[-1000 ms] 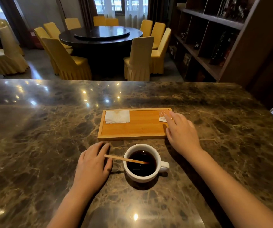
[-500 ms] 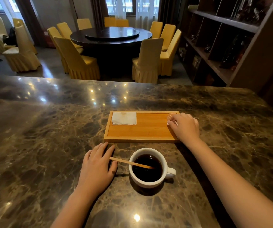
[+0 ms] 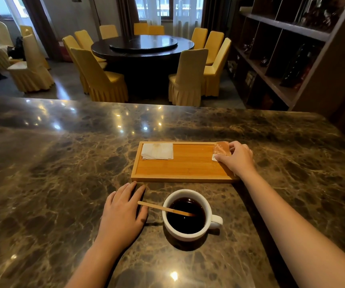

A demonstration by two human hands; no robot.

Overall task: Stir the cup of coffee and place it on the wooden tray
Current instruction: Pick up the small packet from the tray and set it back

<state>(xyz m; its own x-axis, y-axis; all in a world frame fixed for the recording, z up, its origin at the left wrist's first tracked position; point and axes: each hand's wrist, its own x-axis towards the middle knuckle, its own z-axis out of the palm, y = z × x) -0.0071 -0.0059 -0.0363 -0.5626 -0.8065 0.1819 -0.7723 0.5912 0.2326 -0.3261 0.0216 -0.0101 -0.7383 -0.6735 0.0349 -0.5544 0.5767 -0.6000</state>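
A white cup of coffee [image 3: 188,215] stands on the dark marble desk [image 3: 63,163], just in front of the wooden tray [image 3: 185,163] and not on it. Its handle points to the right. A thin wooden stirrer [image 3: 165,208] leans in the cup, its lower end sunk in the dark coffee and its upper end sticking out over the left rim toward the left hand [image 3: 122,213].

The left hand lies flat and open on the desk, palm down, fingers spread a little, just beside the cup but not touching it. The stirrer's free end sits above the forefinger side of this hand; whether they touch is hard to tell from this angle.

The right hand [image 3: 237,157] rests at the tray's right end, its fingers curled and pinching a small orange-brown packet [image 3: 221,150] that stands tilted at the tray's far right corner. A folded white napkin [image 3: 157,151] lies at the tray's far left corner. The middle of the tray is bare wood.

Beyond the desk stands a round dark dining table [image 3: 142,45] ringed by yellow-covered chairs [image 3: 101,77], and a dark wooden shelf unit [image 3: 288,48] runs along the right side.
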